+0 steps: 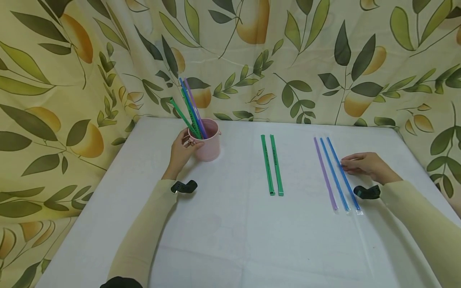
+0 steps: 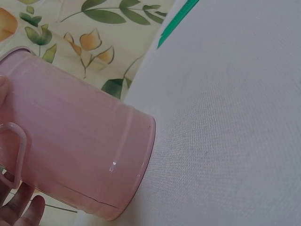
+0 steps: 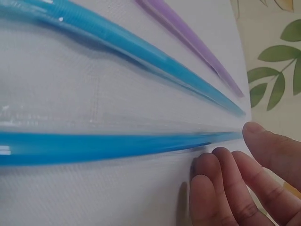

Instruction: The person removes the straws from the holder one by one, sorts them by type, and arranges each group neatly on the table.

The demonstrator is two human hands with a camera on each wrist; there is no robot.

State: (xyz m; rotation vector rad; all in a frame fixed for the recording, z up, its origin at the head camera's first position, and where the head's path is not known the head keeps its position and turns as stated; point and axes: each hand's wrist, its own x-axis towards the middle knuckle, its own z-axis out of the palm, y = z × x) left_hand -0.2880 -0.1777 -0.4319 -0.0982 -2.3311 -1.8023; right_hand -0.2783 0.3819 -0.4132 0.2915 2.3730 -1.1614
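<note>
Sleeves nearest, right hand (image 1: 363,165) flat on white table (image 1: 230,240), fingertips touching outer blue straw (image 1: 343,176), two green straws (image 1: 272,165) mid-table, left hand (image 1: 181,151) gripping pink cup (image 1: 209,141) holding green, blue and purple straws (image 1: 191,108), leaf-print curtain (image 1: 324,60) behind.

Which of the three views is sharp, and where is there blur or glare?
Head view: evenly lit, sharp, soft shadows. Left wrist view: pink cup close and slightly soft, with a small highlight. Right wrist view: blue straws blurred near the lens, wrapper glare, right hand in focus.
</note>
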